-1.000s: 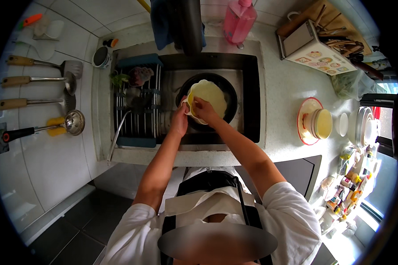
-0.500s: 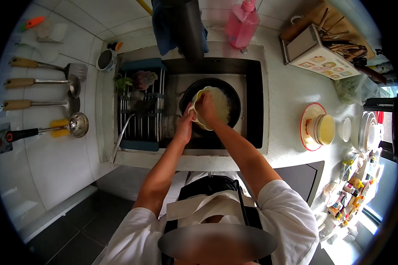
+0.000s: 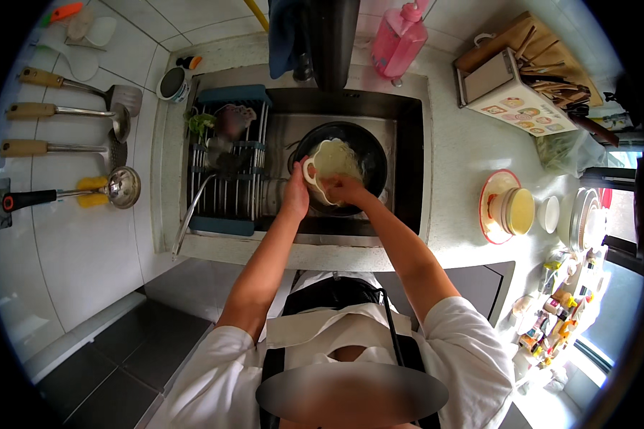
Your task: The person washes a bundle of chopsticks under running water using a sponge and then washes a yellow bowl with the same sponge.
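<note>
A cream scalloped dish (image 3: 328, 159) with a looped handle is held tilted over a round black pan (image 3: 376, 179) standing in the sink. My left hand (image 3: 297, 187) is closed on the dish's handle side. The fingers of my right hand (image 3: 345, 189) curl over the dish's near right rim; whether they also hold something small is hidden. Pale, stringy-looking contents or cloudy water (image 3: 348, 161) show beyond the dish inside the pan.
A drying rack (image 3: 225, 222) with a ladle, greens and a dark reddish item spans the sink's left side. The dark faucet (image 3: 334, 50) hangs above. Pink soap bottle (image 3: 397, 43), utensil holder (image 3: 494, 79) and stacked bowls (image 3: 520, 211) stand on the counter; utensils hang on the left wall.
My right hand has moved from inside the dish toward its near right rim. The dish has tilted, showing more of its inside. The whole view has shifted slightly.
</note>
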A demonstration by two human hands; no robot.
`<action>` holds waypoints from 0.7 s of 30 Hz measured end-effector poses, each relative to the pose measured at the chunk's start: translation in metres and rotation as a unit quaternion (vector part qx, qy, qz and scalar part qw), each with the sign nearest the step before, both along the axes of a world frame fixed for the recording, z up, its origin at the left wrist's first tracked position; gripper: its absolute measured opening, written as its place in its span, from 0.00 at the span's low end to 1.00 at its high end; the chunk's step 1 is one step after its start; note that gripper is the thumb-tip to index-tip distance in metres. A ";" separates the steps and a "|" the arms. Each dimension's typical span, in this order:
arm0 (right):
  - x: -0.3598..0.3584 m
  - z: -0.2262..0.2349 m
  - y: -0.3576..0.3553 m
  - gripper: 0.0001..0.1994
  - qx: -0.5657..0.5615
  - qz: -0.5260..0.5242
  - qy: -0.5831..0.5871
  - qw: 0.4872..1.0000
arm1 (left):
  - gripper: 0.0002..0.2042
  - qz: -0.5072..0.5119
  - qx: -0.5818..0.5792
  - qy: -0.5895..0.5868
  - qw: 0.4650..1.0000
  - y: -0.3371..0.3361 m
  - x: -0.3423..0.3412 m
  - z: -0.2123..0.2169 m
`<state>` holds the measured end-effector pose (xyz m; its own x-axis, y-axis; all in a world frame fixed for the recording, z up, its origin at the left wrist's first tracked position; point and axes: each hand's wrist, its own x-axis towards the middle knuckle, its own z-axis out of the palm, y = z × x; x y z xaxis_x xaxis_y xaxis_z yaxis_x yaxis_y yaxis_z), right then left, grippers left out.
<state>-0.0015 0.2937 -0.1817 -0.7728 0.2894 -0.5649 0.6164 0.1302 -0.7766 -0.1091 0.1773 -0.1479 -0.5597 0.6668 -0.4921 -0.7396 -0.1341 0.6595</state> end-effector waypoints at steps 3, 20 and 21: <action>-0.005 0.007 -0.012 0.20 -0.101 -0.277 0.113 0.949 | 0.25 -0.010 -0.002 -0.005 1.000 -0.001 0.001 0.007; 0.010 0.067 -0.016 0.14 0.242 0.116 0.154 0.951 | 0.23 0.032 -0.045 -0.028 0.998 -0.007 -0.008 -0.006; 0.013 0.063 -0.011 0.14 0.240 0.154 0.118 0.951 | 0.19 0.044 -0.065 -0.002 0.997 -0.004 -0.010 -0.007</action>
<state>0.0115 0.2827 -0.1188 -0.9517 0.2089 -0.2248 0.3069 0.6511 -0.6942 -0.1187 0.1738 -0.1546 -0.6113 0.5456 -0.5733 -0.7312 -0.1123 0.6729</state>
